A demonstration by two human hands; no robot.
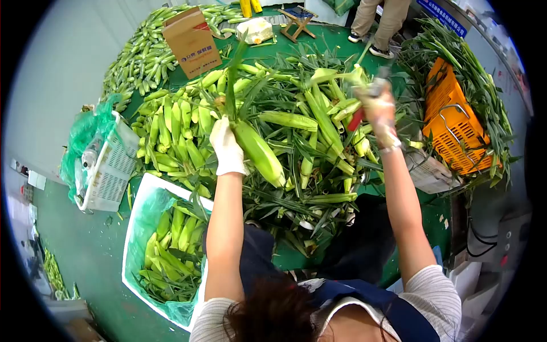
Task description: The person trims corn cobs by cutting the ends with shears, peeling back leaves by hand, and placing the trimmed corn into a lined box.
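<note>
My left hand [227,147], in a white glove, is closed around the end of a green-husked ear of corn [259,155]. The ear slants down to the right, and a long leaf [231,88] sticks up above my fingers. On the right, my gloved right hand [380,108] is raised and smeared by motion. It grips a red-handled tool [356,120] with a greyish metal part; its exact kind is blurred. Beneath both hands spreads a heap of husked corn ears and loose leaves [296,154].
A white foam box [130,251] with a green liner holds corn ears at lower left. Around the heap stand a white basket [117,165], a cardboard box [192,43], a folding stool [297,24] and an orange crate [456,122]. Another person's legs [379,23] show at the back.
</note>
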